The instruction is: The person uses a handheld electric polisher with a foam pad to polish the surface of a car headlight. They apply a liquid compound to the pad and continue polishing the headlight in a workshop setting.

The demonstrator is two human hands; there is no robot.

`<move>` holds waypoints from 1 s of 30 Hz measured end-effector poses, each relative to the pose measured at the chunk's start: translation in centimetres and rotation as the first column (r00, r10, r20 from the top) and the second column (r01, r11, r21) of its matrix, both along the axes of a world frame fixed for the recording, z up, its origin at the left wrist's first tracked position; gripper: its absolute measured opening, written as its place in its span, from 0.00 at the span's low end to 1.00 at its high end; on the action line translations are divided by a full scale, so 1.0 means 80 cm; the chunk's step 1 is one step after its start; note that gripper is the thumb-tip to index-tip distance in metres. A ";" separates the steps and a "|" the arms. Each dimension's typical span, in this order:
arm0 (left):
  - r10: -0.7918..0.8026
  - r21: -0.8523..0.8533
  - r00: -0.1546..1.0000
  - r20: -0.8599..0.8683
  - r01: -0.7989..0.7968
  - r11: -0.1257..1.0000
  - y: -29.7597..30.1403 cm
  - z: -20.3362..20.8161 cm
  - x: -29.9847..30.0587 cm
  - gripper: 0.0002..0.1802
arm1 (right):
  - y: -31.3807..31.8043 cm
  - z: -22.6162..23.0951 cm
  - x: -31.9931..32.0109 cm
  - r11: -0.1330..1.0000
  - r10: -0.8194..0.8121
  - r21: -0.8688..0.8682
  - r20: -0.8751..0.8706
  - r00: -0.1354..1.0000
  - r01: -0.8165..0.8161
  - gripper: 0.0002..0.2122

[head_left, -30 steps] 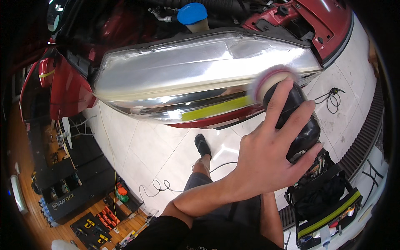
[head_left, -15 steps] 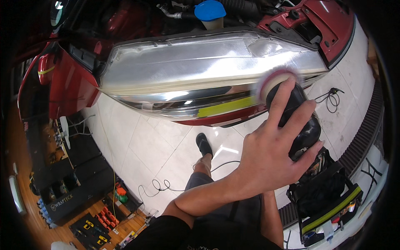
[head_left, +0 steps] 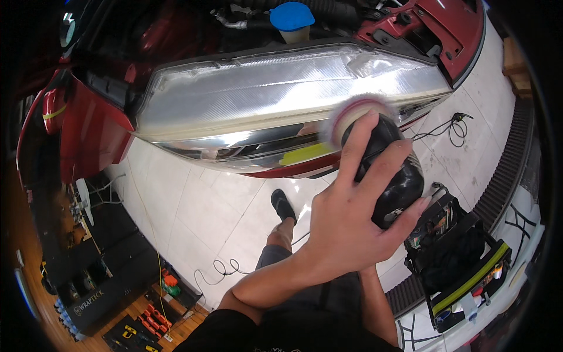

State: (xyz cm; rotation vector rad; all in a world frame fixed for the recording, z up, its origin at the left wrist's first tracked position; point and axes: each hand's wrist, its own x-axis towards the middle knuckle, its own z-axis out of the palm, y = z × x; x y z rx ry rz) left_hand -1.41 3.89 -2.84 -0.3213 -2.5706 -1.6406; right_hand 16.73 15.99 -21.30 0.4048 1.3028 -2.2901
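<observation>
My left hand (head_left: 346, 217) grips a black handheld polisher (head_left: 399, 193) from above, fingers wrapped over its body. Its round pad (head_left: 346, 120), pinkish with a pale rim, is blurred by spinning. The pad lies over the lower front edge of a large clear headlight (head_left: 246, 94) on a red car; I cannot tell how firmly it touches. A yellow-green strip (head_left: 305, 154) runs along the glossy band below the lens, just left of the pad. My right forearm (head_left: 378, 311) rises behind my left one, and the right hand is hidden behind the left hand.
A blue-capped filler neck (head_left: 291, 19) stands behind the headlight in the engine bay. An open black tool bag (head_left: 451, 252) sits at right beside dark ribbed matting (head_left: 504, 170). A coiled cable (head_left: 457, 130) lies on pale tiles. Black cases (head_left: 111, 293) and tools occupy the lower left.
The polisher and my left hand have slid left along the headlight's lower edge. The whole view has also shifted slightly. The grip stays the same.
</observation>
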 end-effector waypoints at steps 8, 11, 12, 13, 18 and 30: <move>-0.021 0.061 1.000 0.013 0.020 0.998 -0.046 0.010 0.009 0.37 | -0.034 0.001 0.027 0.999 -0.029 0.030 0.009 1.000 0.029 0.50; -0.028 0.060 0.999 -0.017 0.028 0.998 -0.067 0.012 0.011 0.37 | -0.057 0.032 0.016 0.992 -0.126 -0.021 0.063 0.990 0.127 0.48; 0.003 0.072 1.000 -0.007 -0.002 0.997 -0.077 0.010 0.016 0.37 | -0.059 0.043 0.004 0.997 -0.075 -0.001 0.028 0.997 0.075 0.46; 0.033 0.083 0.999 0.003 -0.033 0.996 -0.086 0.011 0.022 0.37 | -0.059 0.053 -0.007 0.999 -0.024 0.021 -0.007 1.000 0.024 0.45; 0.127 0.141 0.992 0.016 -0.128 0.982 -0.099 0.005 0.037 0.38 | -0.048 0.075 -0.022 0.988 0.076 0.142 -0.080 0.994 -0.064 0.38; 0.097 0.110 0.992 0.076 -0.106 0.988 -0.043 0.000 0.023 0.40 | -0.007 0.064 -0.028 0.998 0.004 0.066 -0.029 1.000 -0.002 0.37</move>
